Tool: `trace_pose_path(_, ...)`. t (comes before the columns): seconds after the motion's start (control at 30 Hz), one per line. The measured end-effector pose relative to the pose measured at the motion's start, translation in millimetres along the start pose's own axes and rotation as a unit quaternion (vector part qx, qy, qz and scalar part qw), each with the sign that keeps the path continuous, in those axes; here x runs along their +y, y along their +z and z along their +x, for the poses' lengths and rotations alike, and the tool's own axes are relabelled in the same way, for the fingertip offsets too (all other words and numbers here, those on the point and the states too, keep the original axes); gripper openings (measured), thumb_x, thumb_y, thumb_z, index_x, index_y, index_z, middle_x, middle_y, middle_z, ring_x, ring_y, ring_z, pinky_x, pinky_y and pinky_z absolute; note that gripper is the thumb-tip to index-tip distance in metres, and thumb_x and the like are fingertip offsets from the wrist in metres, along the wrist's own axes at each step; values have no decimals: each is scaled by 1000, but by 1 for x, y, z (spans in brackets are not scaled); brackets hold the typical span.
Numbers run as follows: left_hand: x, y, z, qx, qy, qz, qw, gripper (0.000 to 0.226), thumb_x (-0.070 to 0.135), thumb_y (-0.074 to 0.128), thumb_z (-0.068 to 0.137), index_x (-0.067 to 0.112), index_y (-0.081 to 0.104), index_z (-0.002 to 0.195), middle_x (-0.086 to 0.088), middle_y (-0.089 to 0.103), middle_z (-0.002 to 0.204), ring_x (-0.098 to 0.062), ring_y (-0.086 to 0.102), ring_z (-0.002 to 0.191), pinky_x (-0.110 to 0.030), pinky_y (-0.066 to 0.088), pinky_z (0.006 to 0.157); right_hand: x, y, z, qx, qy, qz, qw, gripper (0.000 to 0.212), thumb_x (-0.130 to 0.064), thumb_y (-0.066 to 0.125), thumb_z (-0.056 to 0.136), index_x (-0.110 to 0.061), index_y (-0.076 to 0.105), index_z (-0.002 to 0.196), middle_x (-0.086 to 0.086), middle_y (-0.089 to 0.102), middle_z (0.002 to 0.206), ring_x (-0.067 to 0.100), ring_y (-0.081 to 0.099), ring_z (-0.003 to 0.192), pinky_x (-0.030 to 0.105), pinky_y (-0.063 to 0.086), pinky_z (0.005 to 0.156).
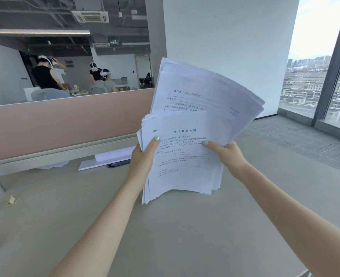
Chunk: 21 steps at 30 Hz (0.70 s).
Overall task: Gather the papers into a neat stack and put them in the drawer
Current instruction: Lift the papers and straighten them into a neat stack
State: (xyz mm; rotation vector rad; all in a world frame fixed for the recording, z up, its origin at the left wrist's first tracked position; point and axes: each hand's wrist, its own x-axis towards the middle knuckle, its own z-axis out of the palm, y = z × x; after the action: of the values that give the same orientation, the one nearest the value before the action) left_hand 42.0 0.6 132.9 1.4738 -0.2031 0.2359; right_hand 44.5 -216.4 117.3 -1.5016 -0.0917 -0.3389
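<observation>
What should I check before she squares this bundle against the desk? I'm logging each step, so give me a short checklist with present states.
1. Left hand grips the papers: ok, thumb on the front sheet.
2. Right hand grips the papers: ok.
3. Sheets aligned: not ok, a rear group sticks up and fans right.
4. Bottom edge even: not ok, ragged and touching or just above the desk.
5. Desk bare under the bundle: ok.
6. Drawer ready: cannot tell, none in view.
</observation>
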Motion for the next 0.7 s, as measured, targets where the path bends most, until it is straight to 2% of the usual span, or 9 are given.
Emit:
trace_pose_path(0.07, 7, -1, 0, 20, 11, 7, 1000, 8, 41, 57, 85, 37, 60, 91, 24, 63, 88, 11, 59, 76, -14, 46, 60, -10, 1, 1, 18, -10, 26, 999, 11, -17, 71, 79, -11, 71, 88, 3, 73, 93, 20, 69, 85, 33, 54, 78)
trace_pose_path(0.13, 13, -5, 2, 33, 22, 21, 999, 18, 43, 57, 85, 32, 57, 99, 24, 60, 89, 11, 57, 79, -14, 44, 61, -25, 0, 5, 16, -21, 50, 998, 14, -19, 71, 79, -10, 71, 90, 4, 74, 92, 19, 70, 83, 32, 55, 76)
trace_pose_path(0.23, 12, -11, 3, 35, 24, 25, 999, 17, 42, 56, 85, 32, 56, 100, 23, 59, 92, 4, 57, 87, -17, 43, 67, -40, -4, 9, 0, -27, 77, 997, 24, -23, 68, 81, -12, 69, 102, 3, 74, 101, 18, 71, 89, 31, 56, 76)
trace_pose_path(0.33, -7, -15, -3, 5, 20, 31, 999, 10, 41, 53, 88, 41, 56, 97, 24, 62, 101, 1, 59, 99, -22, 46, 82, -30, -6, 3, -14, -25, 42, 999, 35, -24, 68, 82, -11, 64, 114, 4, 71, 110, 18, 69, 97, 34, 56, 83)
trace_pose_path(0.43, -25, -16, -10, -29, 11, 60, 998, 10, 46, 49, 88, 44, 55, 95, 21, 62, 108, -3, 58, 107, -29, 45, 90, -8, -8, -6, -30, 14, -23, 999, 30, -22, 71, 79, -12, 67, 107, 3, 73, 106, 19, 70, 98, 36, 54, 88)
trace_pose_path(0.5, -25, -15, -11, -35, 11, 54, 998, 12, 47, 48, 88, 46, 55, 98, 25, 61, 107, 4, 56, 104, -23, 43, 87, -4, -8, -9, -28, 22, -43, 998, 18, -20, 72, 78, -14, 71, 95, -1, 75, 95, 16, 71, 88, 37, 55, 87)
trace_pose_path(0.57, -20, -14, -8, -30, 20, 44, 998, 17, 47, 48, 88, 44, 54, 104, 29, 59, 105, 11, 53, 100, -18, 41, 82, -10, -6, -8, -13, 5, -16, 1000, 14, -18, 72, 78, -11, 72, 90, -2, 76, 88, 15, 72, 80, 36, 57, 80)
trace_pose_path(0.63, -11, -14, -3, -15, 30, 31, 999, 22, 46, 48, 88, 40, 53, 108, 29, 58, 104, 13, 54, 96, -16, 42, 81, -25, -3, -5, 3, -23, 27, 999, 19, -17, 71, 79, -6, 71, 94, 3, 75, 91, 18, 72, 81, 34, 56, 75)
trace_pose_path(0.7, -4, -15, 2, 0, 40, 18, 999, 20, 44, 47, 89, 38, 52, 108, 30, 57, 99, 19, 54, 86, -8, 43, 71, -41, -2, -1, 2, -42, 69, 997, 29, -19, 70, 80, -4, 68, 104, 8, 73, 103, 22, 71, 91, 34, 55, 78)
